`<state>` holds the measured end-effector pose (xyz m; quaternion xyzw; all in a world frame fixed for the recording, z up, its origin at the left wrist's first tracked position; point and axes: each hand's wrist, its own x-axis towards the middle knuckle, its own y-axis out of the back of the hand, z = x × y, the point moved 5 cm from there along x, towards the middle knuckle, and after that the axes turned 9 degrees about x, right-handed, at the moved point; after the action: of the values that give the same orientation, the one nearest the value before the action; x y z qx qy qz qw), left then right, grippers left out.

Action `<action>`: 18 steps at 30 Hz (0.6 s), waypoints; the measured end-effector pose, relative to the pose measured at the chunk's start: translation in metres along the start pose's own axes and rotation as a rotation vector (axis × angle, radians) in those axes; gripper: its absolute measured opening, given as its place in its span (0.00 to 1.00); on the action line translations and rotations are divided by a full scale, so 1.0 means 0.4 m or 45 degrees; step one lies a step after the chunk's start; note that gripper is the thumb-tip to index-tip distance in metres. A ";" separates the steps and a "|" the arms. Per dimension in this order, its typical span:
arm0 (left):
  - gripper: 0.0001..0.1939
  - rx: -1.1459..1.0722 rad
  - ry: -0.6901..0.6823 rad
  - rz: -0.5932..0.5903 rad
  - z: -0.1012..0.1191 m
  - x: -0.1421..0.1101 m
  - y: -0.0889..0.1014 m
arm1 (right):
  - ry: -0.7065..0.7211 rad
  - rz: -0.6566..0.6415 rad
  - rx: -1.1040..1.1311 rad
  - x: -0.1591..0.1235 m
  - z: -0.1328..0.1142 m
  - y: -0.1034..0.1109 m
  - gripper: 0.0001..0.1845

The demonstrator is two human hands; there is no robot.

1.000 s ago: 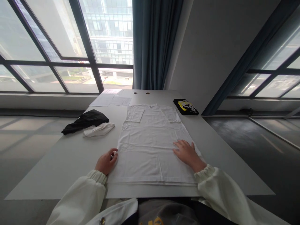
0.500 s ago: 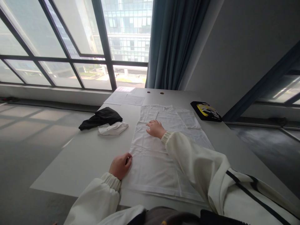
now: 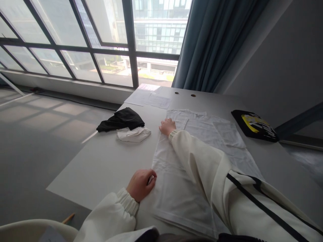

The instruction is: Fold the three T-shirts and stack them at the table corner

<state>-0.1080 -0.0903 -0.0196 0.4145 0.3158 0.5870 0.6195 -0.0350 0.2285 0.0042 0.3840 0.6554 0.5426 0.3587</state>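
Observation:
A white T-shirt (image 3: 181, 178) lies spread on the white table, its sleeves folded inward over the body. At its left edge, about midway along, my left hand (image 3: 142, 184) pinches the cloth between thumb and bent fingers. My right arm reaches across the shirt, covering part of it. Higher on the same edge, beside the folded left sleeve, my right hand (image 3: 168, 127) has its fingers curled down and closed on the fabric; the thumb is hidden.
Left of the shirt lie a crumpled black cloth (image 3: 122, 119) and a small white cloth (image 3: 133, 134). A folded black garment with a yellow and white print (image 3: 254, 125) sits at the right edge. Paper sheets (image 3: 157, 100) lie at the back. A chair back (image 3: 37, 230) shows bottom left.
My right hand has moved from the shirt's right side across to its upper left edge, and its fingers have closed. My left hand stays at the left edge. The view has turned.

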 end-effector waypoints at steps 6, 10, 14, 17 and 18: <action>0.09 -0.107 -0.109 -0.010 0.015 -0.005 0.000 | -0.062 -0.031 0.014 0.050 0.026 -0.017 0.21; 0.09 -0.143 -0.134 0.003 0.019 -0.007 0.006 | -0.109 -0.038 0.034 0.064 0.043 -0.018 0.21; 0.09 -0.175 -0.172 0.001 0.024 -0.011 0.005 | -0.114 -0.093 0.054 0.081 0.054 -0.018 0.21; 0.09 -0.190 -0.236 -0.018 0.030 -0.015 0.003 | -0.105 -0.114 0.063 0.098 0.069 -0.015 0.22; 0.09 -0.197 -0.257 -0.026 0.032 -0.016 0.002 | -0.101 -0.111 0.066 0.103 0.076 -0.013 0.22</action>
<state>-0.0981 -0.0984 -0.0136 0.4191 0.2099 0.5585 0.6844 -0.0270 0.2779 -0.0077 0.3854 0.6705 0.4937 0.3977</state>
